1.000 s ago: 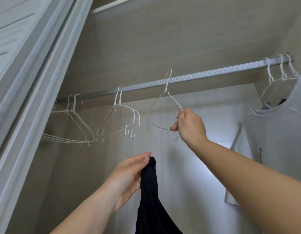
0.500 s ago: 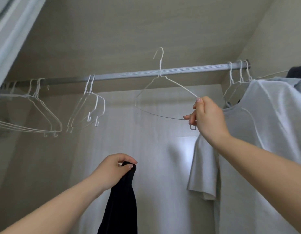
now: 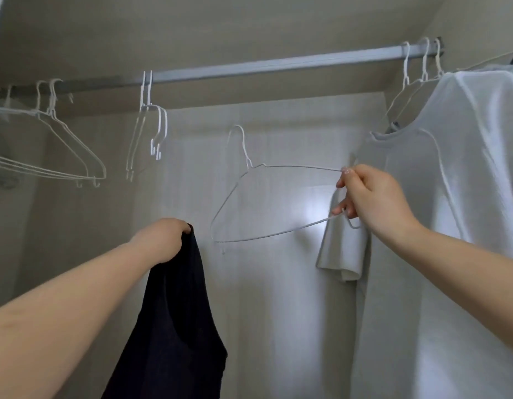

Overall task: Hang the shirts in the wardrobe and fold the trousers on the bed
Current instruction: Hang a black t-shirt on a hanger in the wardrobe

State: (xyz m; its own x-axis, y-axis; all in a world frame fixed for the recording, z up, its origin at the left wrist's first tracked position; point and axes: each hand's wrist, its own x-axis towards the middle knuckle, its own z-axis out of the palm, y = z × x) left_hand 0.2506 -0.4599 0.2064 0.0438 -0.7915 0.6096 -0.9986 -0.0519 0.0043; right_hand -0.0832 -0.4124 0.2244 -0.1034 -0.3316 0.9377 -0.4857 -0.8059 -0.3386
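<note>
Thin white-coated wire for the held hanger [image 3: 267, 203], smooth with a faint sheen. Same coated wire in the empty hangers [image 3: 62, 156] on the left and the pair [image 3: 151, 133] beside them. Ribbed metal for the rail [image 3: 278, 66], pale grey, satin rather than mirror-bright. Soft matt cloth in the black garment [image 3: 174, 326], dark enough to hide any weave. Light grey knit in the hung T-shirt [image 3: 451, 226], matt, slightly sheer where hanger wire shows through at the shoulder. Wood-grain laminate on the wardrobe panels [image 3: 192, 30], beige, matt, finely streaked; a dull glare patch on the back panel [image 3: 292, 168].
</note>
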